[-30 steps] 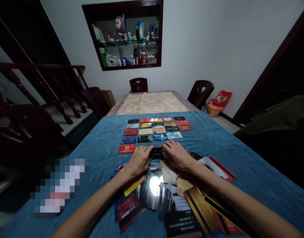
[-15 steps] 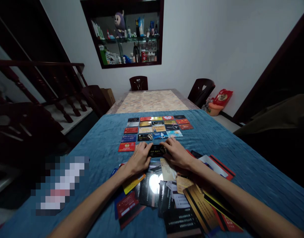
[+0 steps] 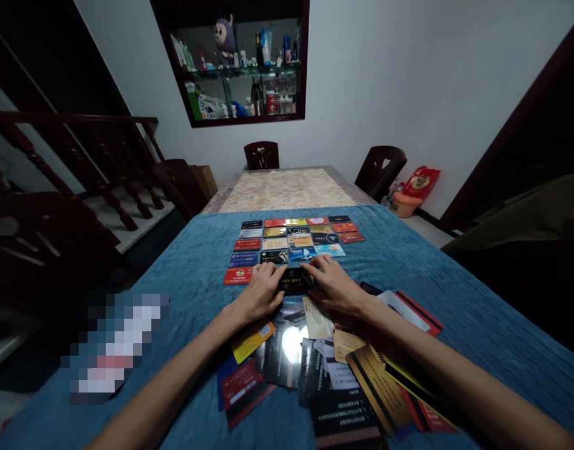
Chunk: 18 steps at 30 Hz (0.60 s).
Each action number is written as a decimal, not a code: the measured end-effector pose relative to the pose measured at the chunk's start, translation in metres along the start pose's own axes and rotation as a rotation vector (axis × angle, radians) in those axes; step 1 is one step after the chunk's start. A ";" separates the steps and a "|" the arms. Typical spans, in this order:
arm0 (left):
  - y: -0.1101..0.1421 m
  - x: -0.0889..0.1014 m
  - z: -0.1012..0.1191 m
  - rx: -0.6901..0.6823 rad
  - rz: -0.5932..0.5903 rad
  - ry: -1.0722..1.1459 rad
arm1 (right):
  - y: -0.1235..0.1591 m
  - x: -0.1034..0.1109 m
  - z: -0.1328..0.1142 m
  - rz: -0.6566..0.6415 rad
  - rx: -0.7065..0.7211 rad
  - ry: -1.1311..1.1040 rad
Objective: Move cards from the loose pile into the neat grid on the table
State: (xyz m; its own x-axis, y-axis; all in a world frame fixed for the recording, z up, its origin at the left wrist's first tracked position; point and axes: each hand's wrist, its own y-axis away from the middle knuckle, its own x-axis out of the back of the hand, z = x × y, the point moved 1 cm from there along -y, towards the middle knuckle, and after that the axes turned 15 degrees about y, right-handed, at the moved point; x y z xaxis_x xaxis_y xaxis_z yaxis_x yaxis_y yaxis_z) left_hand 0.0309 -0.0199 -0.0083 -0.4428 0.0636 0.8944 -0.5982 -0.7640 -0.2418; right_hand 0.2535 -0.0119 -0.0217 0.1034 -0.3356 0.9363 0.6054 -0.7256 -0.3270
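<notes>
A black VIP card (image 3: 295,281) is gripped at its two short ends, between my left hand (image 3: 263,289) and my right hand (image 3: 332,282). The fingers of both hands are closed on it, and its ends are covered by them. Just beyond, several cards lie face up in rows; a red card (image 3: 237,275) sits left of my left hand, and a black card with a white diamond shape (image 3: 274,257) lies in the row behind. Below my hands spreads a loose pile of cards, including a gold card (image 3: 378,387) and a yellow card (image 3: 253,342).
A blue cloth (image 3: 183,269) covers the near table; a patterned tabletop (image 3: 287,187) extends behind it. A pixelated object (image 3: 120,350) lies at the left. Dark chairs (image 3: 261,155) stand around the far end, and a wooden railing (image 3: 71,119) runs along the left.
The black card and both hands have shifted slightly away from me, toward the rows. More of the card's face shows between my fingers. The pile stays as it was.
</notes>
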 end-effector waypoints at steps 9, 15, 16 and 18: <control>-0.001 0.015 -0.011 -0.056 0.037 -0.078 | -0.015 0.003 0.000 0.063 0.016 0.075; -0.009 0.029 -0.030 -0.028 0.050 -0.092 | -0.043 0.001 0.005 0.025 0.006 0.109; -0.011 0.032 -0.034 -0.020 0.046 -0.094 | -0.048 0.000 0.006 0.010 0.002 0.111; -0.016 0.036 -0.043 -0.004 0.036 -0.097 | -0.059 -0.001 0.007 -0.021 -0.005 0.115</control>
State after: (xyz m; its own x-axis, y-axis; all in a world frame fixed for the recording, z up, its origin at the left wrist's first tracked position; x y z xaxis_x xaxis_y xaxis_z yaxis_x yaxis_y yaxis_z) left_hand -0.0037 0.0221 0.0118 -0.3975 -0.0267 0.9172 -0.5858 -0.7620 -0.2761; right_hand 0.2238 0.0355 -0.0027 -0.0009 -0.3866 0.9222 0.6026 -0.7362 -0.3080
